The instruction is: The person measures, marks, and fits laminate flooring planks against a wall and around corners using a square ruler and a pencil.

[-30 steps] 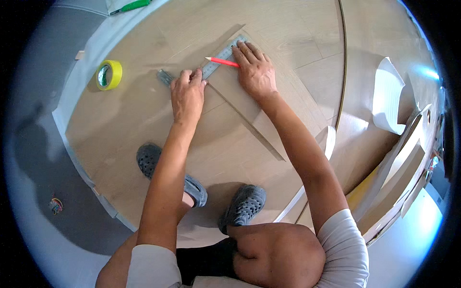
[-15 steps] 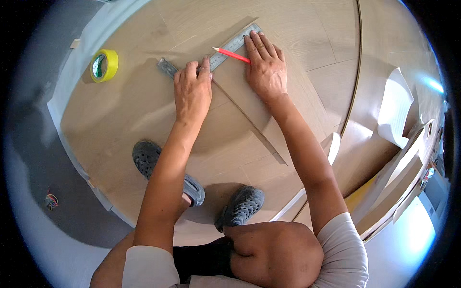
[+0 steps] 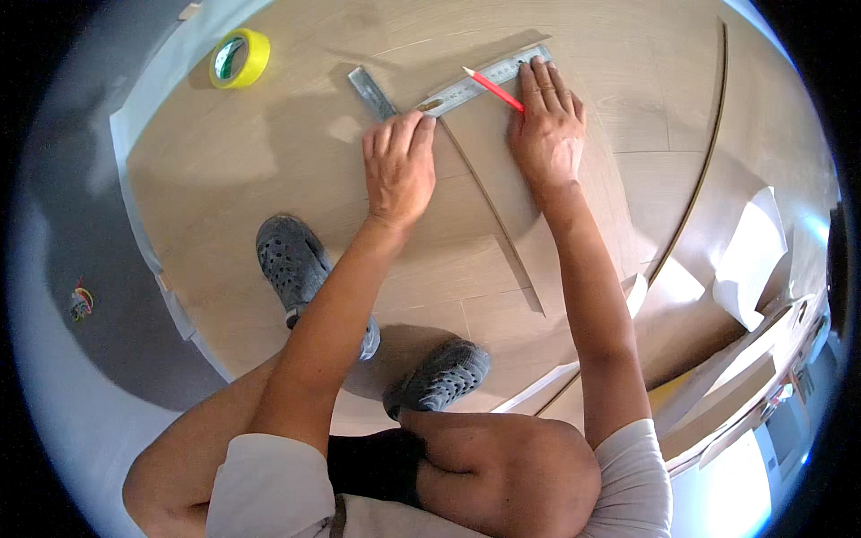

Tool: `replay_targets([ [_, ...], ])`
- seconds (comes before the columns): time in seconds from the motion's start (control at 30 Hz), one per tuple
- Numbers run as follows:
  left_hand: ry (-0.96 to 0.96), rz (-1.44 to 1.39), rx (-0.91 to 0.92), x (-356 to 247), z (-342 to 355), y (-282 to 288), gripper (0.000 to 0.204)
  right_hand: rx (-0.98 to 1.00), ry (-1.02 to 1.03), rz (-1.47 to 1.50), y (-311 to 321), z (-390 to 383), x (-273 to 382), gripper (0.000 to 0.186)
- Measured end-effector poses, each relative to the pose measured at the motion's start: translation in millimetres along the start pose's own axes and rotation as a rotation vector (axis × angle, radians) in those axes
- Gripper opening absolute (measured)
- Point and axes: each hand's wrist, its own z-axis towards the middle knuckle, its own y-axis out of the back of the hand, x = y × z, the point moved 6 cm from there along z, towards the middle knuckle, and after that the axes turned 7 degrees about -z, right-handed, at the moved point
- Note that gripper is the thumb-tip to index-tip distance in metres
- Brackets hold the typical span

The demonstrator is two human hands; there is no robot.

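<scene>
A metal square [image 3: 480,84] with a graduated blade lies across a wood-look plank [image 3: 502,161]. Its shorter arm [image 3: 370,93] points off to the left. My left hand [image 3: 399,170] is closed at the corner of the square, fingertips against its near edge, the thumb hidden. My right hand [image 3: 549,134] lies over the blade's right end, fingers pressing down on it. A red pencil [image 3: 493,87] is held under that same hand, its sharpened tip pointing up and left over the blade.
A roll of yellow tape [image 3: 240,58] stands at the far left on the wood-look floor [image 3: 224,152]. My dark clogs [image 3: 291,260] are planted close by. White sheets [image 3: 752,255] and stacked boards [image 3: 717,403] lie to the right. Loose coloured wires [image 3: 82,303] show on the left.
The whole view has shifted, so the floor things sit further right. My left hand has slid back from the square's corner, uncovering more of it. My right hand keeps its place on the blade.
</scene>
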Motion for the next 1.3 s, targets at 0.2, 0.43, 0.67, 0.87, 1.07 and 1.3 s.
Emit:
replay_targets([
  [0.2, 0.029, -0.052, -0.018, 5, -15, -7, 0.038, -0.035, 0.025, -0.012, 0, 0, 3, 0.05],
  [0.43, 0.008, -0.048, -0.041, 2, -15, -10, 0.041, -0.055, 0.026, -0.003, 0, -1, 0, 0.047],
  [0.67, 0.012, -0.043, -0.032, 3, -16, -11, 0.043, -0.033, 0.015, -0.021, -3, -1, 1, 0.048],
  [0.87, -0.002, -0.041, -0.044, 4, -17, -11, 0.045, -0.044, 0.02, -0.022, 0, -1, 2, 0.047],
  [1.07, -0.016, -0.01, -0.048, 1, -15, -8, 0.029, -0.044, 0.014, -0.038, -1, -2, 2, 0.047],
  [1.3, -0.016, -0.063, -0.049, 1, -16, -10, 0.038, -0.046, 0.01, -0.034, 2, -2, 0, 0.045],
])
